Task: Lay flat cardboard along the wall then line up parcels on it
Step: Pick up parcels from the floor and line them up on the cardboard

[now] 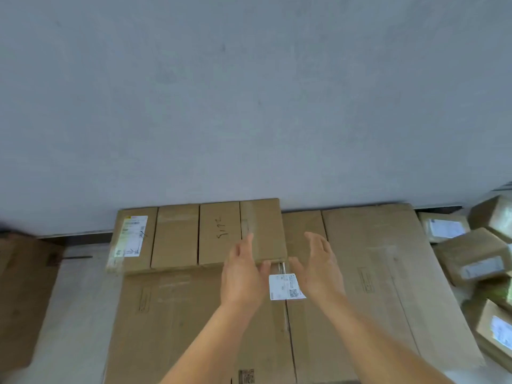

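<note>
Flat brown cardboard [368,286] lies on the floor against the grey wall [249,92]. Several brown parcels stand on it in a row along the wall; the leftmost [133,239] bears a white label, another [219,234] has handwriting, and the rightmost [263,231] ends the row. My left hand [243,275] hovers open over the front of the rightmost parcel, fingers straight. My right hand [318,267] is open just right of that parcel, palm facing it, holding nothing. A white shipping label [285,286] sits on the cardboard between my hands.
A loose pile of labelled parcels [476,259] lies on the floor at the right. Another brown cardboard piece [22,295] lies at the far left. A strip of pale floor [80,286] shows between it and the laid cardboard.
</note>
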{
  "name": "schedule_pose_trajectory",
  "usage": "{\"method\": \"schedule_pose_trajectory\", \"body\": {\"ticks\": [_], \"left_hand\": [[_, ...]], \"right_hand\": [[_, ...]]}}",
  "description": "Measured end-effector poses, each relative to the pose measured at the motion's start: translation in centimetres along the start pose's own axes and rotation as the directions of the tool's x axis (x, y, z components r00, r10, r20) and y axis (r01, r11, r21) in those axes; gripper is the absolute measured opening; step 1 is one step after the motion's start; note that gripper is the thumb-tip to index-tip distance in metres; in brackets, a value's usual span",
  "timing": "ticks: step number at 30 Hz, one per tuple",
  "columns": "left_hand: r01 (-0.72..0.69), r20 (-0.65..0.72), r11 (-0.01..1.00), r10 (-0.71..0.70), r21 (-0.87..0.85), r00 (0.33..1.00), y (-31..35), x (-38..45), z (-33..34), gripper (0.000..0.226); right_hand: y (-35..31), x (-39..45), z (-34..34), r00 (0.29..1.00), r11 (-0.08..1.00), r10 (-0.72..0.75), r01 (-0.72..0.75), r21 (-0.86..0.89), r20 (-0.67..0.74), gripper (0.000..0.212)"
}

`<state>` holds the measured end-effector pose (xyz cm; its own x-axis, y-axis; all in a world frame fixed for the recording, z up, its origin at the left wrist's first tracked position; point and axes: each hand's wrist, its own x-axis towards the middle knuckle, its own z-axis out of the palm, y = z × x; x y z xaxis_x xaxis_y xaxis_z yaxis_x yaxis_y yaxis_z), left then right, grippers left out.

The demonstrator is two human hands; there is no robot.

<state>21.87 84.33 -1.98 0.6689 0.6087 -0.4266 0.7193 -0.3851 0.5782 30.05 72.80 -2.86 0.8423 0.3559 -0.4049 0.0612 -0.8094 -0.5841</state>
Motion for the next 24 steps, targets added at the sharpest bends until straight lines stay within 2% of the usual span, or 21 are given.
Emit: {"method": "schedule_pose_trajectory", "body": {"ticks": [6, 12, 17, 24], "left_hand": [[-0.195, 0.02, 0.981, 0.195, -0.025, 0.981, 6.5, -7.4, -2.9, 0.068], [-0.386, 0.087, 0.922, 0.386, -0.021, 0.918, 12.3, -14.5, -4.7, 0.064], [-0.541, 0.169, 0.839, 0.543, -0.058, 0.823, 15.5, -21.3, -4.7, 0.065], [-0.649, 0.335, 0.75, 0.647, -0.123, 0.685, 17.2, -29.7, -1.8, 0.067]], "right_hand": [[-0.6, -8.0, -7.7, 0.984, 0.993, 0.103, -0.094, 0.07, -0.148, 0.061], [-0.4, -17.1, -14.3, 0.922, 0.971, 0.214, -0.166, 0.171, -0.321, 0.06], [0.8, -24.5, -17.6, 0.843, 0.934, 0.336, -0.242, 0.262, -0.419, 0.059], [4.6, -34.0, -19.6, 0.707, 0.855, 0.503, -0.324, 0.405, -0.497, 0.06]]}}
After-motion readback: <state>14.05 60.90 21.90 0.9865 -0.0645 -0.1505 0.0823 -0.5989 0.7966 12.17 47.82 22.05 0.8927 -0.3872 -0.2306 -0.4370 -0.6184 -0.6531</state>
